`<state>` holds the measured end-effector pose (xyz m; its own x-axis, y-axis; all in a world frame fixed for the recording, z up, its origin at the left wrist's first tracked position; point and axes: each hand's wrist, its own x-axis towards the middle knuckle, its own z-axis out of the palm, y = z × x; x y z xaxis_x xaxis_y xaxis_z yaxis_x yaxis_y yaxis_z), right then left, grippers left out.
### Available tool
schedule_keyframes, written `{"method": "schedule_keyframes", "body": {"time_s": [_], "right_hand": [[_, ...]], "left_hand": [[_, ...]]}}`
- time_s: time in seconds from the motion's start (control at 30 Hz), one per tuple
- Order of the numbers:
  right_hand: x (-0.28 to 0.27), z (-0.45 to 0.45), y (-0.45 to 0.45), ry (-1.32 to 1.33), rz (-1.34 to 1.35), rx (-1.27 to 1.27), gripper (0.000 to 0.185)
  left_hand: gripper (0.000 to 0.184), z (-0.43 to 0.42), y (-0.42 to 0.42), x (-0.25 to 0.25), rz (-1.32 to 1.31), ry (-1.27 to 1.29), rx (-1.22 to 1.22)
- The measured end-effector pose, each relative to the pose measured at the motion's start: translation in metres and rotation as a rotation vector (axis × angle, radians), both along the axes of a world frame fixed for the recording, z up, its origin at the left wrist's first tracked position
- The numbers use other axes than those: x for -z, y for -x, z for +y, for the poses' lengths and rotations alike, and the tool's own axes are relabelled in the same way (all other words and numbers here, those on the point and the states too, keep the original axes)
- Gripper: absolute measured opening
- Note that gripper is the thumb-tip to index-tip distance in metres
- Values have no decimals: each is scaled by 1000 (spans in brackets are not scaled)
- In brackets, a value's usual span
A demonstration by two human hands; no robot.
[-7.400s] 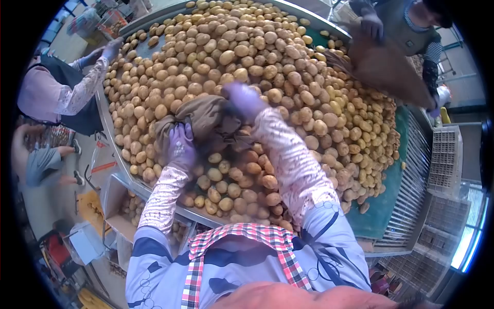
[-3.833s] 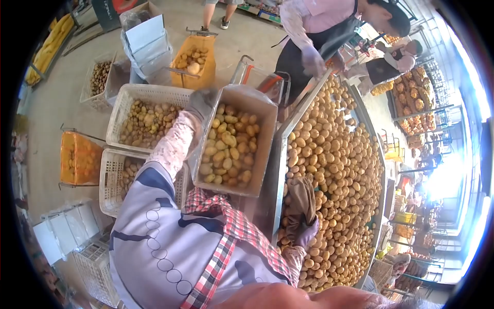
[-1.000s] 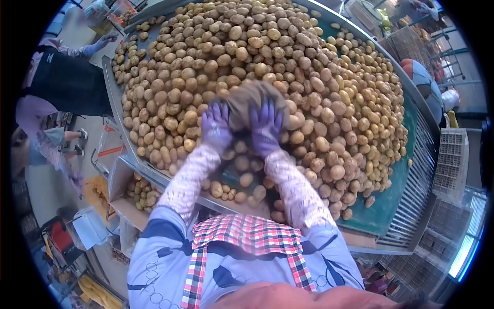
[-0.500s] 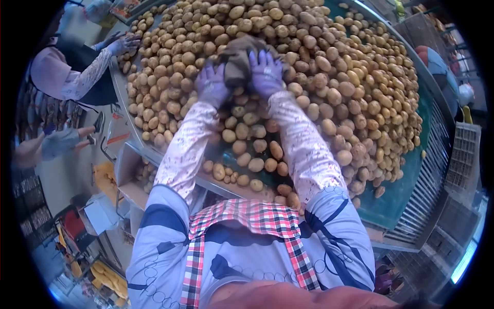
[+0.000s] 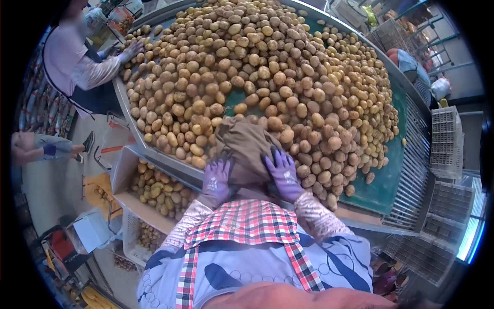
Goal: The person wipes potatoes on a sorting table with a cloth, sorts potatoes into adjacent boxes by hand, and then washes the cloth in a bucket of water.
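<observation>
A crumpled brown cloth (image 5: 247, 147) lies in front of me at the near edge of the potato pile. My left hand (image 5: 218, 177), in a purple glove with dark fingertips, holds the cloth's left side. On the opposite side my right hand (image 5: 284, 175), gloved alike, grips the cloth with its fingers somewhat spread. The cloth bulges between the two hands; what lies under it is hidden. Potatoes (image 5: 206, 77) surround its far side and both flanks, and a patch of green table surface (image 5: 235, 100) shows just beyond it.
The sorting table has a metal rim (image 5: 170, 164) and a slatted grate (image 5: 411, 165) at right. A cardboard box of potatoes (image 5: 160, 190) stands below the left edge. A co-worker (image 5: 77, 62) reaches onto the table at far left. Plastic crates (image 5: 446, 141) stand at right.
Both hands have drawn the brown cloth from the middle of the pile towards my body. Potatoes that lay near my forearms are no longer visible there, and a green patch shows behind the cloth.
</observation>
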<state>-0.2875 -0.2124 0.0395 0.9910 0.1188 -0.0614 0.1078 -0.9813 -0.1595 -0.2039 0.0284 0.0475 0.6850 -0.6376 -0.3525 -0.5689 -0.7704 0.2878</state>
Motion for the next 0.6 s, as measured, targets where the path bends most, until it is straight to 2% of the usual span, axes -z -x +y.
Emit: {"method": "schedule_keyframes", "body": {"time_s": [0.03, 0.07, 0.1, 0.13, 0.17, 0.2, 0.23, 0.27, 0.3, 0.33, 0.37, 0.4, 0.43, 0.47, 0.5, 0.53, 0.57, 0.6], "right_hand": [[27, -3, 13, 63, -23, -3, 57], [52, -1, 22, 21, 98, 77, 52], [80, 2, 12, -62, 24, 161, 50], [106, 5, 1, -150, -56, 238, 47], [118, 11, -17, -119, -48, 305, 46], [52, 16, -53, -11, -263, 121, 45], [39, 17, -79, -23, -275, 111, 45], [35, 15, -105, -57, -260, 103, 47], [55, 6, -124, 32, -282, 73, 51], [76, -3, -143, 121, -306, 44, 57], [35, -12, -168, -299, -155, 58, 103], [38, -23, -195, -273, -153, 70, 104], [14, -31, -225, -316, -189, 77, 100], [24, -46, -260, -268, -266, 34, 93], [45, -55, -286, -231, -339, 101, 84], [43, -61, -314, -276, -137, 194, 89], [55, -69, -336, -215, -237, 177, 86], [50, -69, -350, -186, -235, 189, 84]], "left_hand": [[103, -5, -6, -2, 11, -10, -1], [104, -12, -11, -3, 32, -21, -7], [104, -19, -15, -2, 56, -32, -14], [94, -24, -23, 4, 72, -133, 22], [88, -23, -35, 31, -120, -161, 48], [83, -16, -47, 75, -310, -195, 74], [79, -15, -60, 102, -496, -233, 104], [76, -20, -83, 86, -374, -123, 31], [73, -26, -111, 60, -243, -18, -40], [75, -32, -131, 48, -258, -14, -18], [76, -37, -152, 39, -274, -12, 5], [77, -42, -171, 35, -290, -11, 27], [78, -47, -186, 39, -309, -11, 54], [79, -49, -205, 48, -211, -18, 6], [80, -50, -222, 53, -129, -23, -42], [81, -62, -232, 34, 3, 115, -230], [85, -72, -239, 21, -119, 160, -204], [86, -84, -245, 14, -127, 210, -283]]}}
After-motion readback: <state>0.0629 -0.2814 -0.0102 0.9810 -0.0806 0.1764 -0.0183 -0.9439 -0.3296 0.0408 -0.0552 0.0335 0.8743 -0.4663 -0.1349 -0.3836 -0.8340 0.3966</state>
